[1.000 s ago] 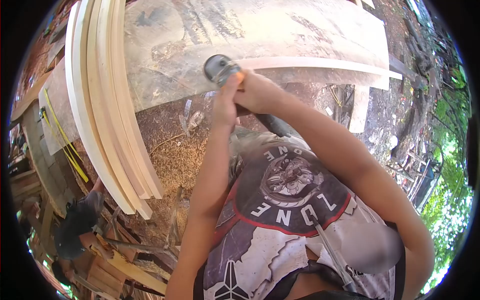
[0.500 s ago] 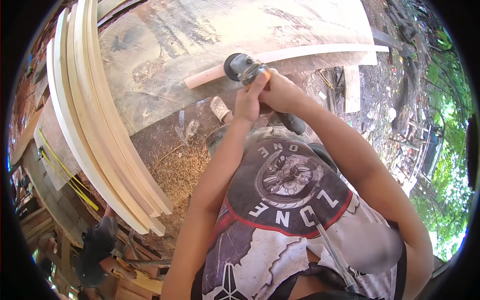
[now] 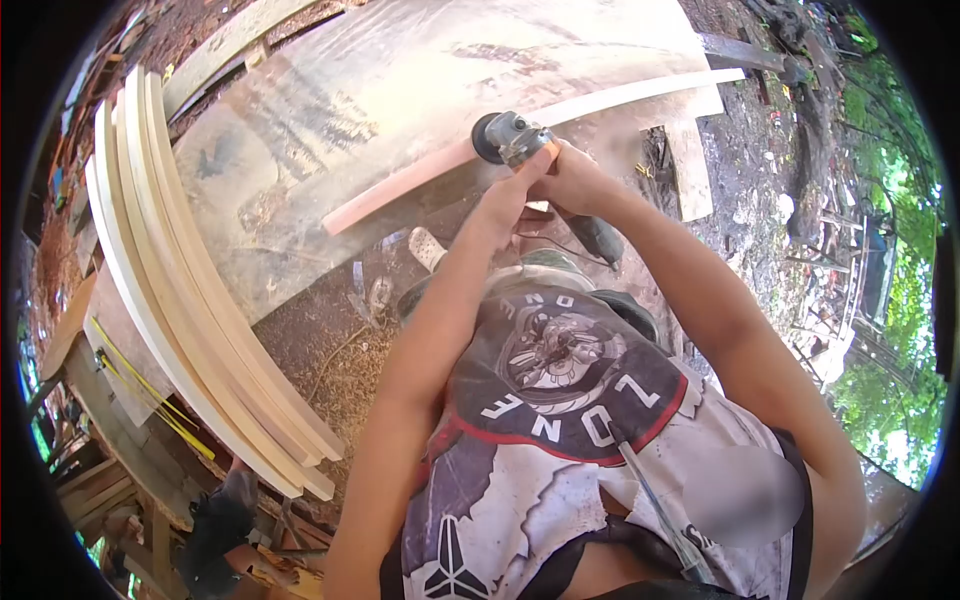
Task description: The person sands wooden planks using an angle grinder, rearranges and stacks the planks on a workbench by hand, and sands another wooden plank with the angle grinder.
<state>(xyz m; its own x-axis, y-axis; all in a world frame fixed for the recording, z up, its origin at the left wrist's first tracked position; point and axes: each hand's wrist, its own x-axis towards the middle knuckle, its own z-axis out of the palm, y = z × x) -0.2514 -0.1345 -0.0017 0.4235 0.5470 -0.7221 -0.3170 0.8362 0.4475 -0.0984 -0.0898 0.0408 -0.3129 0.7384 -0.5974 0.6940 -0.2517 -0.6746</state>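
Observation:
Both of my hands are wrapped around an angle grinder (image 3: pixel 518 138) with a grey metal head, an orange section and a dark rear body. My left hand (image 3: pixel 508 207) grips it from the left, and my right hand (image 3: pixel 578 180) closes on it from the right. The round dark disc (image 3: pixel 488 138) is at a long, slightly curved wooden strip (image 3: pixel 405 188); exact contact is hard to make out. That strip lies along the near edge of a dusty work table (image 3: pixel 290 190), its left part pinkish and its right part bright.
Several curved wooden strips (image 3: pixel 185 280) are stacked at the left. A yellow strap or tape (image 3: pixel 160 405) lies beyond them. Another person (image 3: pixel 225 525) is at lower left. Wood shavings (image 3: pixel 350 365) cover the ground, and a board (image 3: pixel 688 170) sticks out at right.
The grinder has moved rightward along the strip, away from its left end. Both hands keep their grip. The whole view has tilted and shifted a little.

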